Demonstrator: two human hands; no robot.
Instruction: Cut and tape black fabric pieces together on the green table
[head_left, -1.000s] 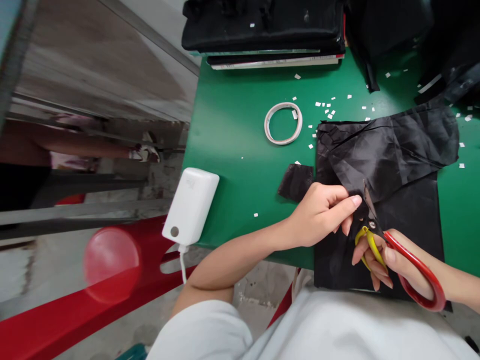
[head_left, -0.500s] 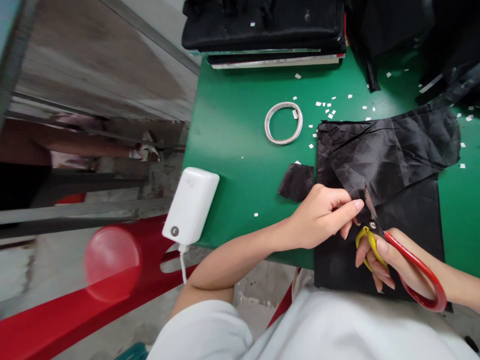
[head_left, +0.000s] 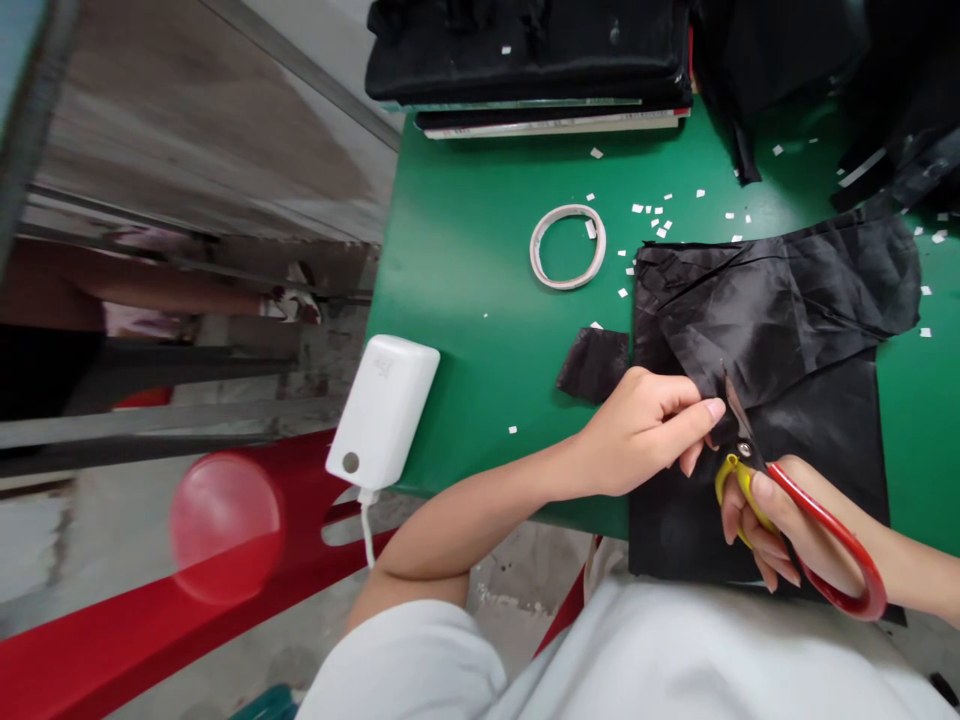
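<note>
My right hand (head_left: 776, 520) is closed through the handles of scissors (head_left: 829, 535), one red and one yellow. The scissor blades point away from me, beside my left thumb tip. My left hand (head_left: 664, 425) pinches an edge of thin black fabric (head_left: 757, 310) by the blades; the fingers hide most of that edge. This creased fabric lies over a smooth, flat black sheet (head_left: 817, 470) at the table's near edge. To the left of the fabric rests a small black scrap (head_left: 595, 364), close to my left wrist.
A roll of pale tape (head_left: 535, 252) and several tiny white bits (head_left: 657, 222) lie on the green table (head_left: 465, 250). At the left edge sits a white power bank (head_left: 386, 405) with a cable. A black bundle (head_left: 525, 60) is at the back, beside a red stool (head_left: 97, 620) lower left.
The scissors' red and yellow handles have come slightly closer together, and the blades have shifted a little left. My left hand stays almost still.
</note>
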